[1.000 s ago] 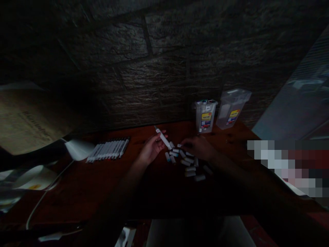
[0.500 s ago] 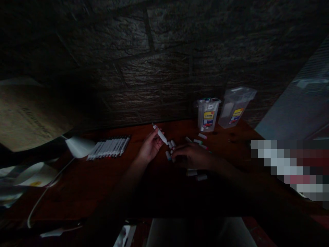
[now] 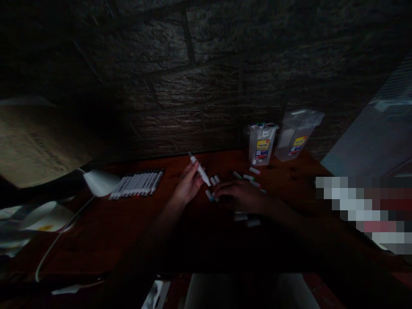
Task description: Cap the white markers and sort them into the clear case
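Note:
My left hand (image 3: pixel 189 185) is closed around a white marker (image 3: pixel 200 171), which slants with its lower end toward my right hand. My right hand (image 3: pixel 240 192) is palm down over the table, fingers bent together in a pinch among small marker caps. Right by its fingertips lie a blue-banded cap (image 3: pixel 209 195) and a pair of pale caps (image 3: pixel 214 180). What those fingertips hold is too dark to make out. More caps are scattered beyond the hand, such as a green-banded cap (image 3: pixel 249 177), and a cap (image 3: pixel 240 216) lies on its near side.
A row of white markers (image 3: pixel 137 184) lies on the wooden table (image 3: pixel 96 231) to the left. Two clear plastic containers stand at the back right: one with markers (image 3: pixel 262 148), the other open-topped (image 3: pixel 294 137). A paper bag (image 3: pixel 35 141) and a cable (image 3: pixel 48 251) are at left.
The marker in my left hand has shifted slightly; its dark lower tip no longer shows. My right hand stays low over the caps, and the blue-banded cap has moved a little left.

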The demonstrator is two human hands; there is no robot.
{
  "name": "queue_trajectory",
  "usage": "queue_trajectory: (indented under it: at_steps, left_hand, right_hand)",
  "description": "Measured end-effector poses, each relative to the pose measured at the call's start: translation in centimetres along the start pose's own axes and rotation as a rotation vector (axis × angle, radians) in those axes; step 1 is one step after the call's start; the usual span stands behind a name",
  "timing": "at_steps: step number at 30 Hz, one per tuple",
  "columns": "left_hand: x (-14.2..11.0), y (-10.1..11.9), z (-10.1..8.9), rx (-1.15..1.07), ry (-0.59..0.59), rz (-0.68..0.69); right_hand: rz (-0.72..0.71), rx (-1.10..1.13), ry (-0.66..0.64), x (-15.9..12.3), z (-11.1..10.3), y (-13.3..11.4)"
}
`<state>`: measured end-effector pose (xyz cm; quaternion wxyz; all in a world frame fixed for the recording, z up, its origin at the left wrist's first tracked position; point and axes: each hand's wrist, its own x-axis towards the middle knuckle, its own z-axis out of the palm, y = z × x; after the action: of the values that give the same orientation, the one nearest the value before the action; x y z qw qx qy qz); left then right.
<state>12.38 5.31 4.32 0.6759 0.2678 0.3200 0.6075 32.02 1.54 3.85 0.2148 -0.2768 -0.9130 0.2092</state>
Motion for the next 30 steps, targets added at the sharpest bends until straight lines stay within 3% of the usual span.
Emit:
queue_trajectory:
  at_steps: [12, 24, 30]
  left_hand:
    - [-0.1, -0.1, -0.2, 0.018, -0.018, 0.039]
    - [0.3, 0.1, -0.4, -0.063, 0.01, 0.18]
    - [0.3, 0.1, -0.5, -0.077, 0.013, 0.194]
  right_hand:
    - [0.008, -0.042, 0.017, -0.3, -0.3, -0.2]
    - [0.043, -0.005, 0.27, -0.6, -1.3, 0.1]
    - [0.069, 0.032, 0.276, -0.5, -0.9, 0.7]
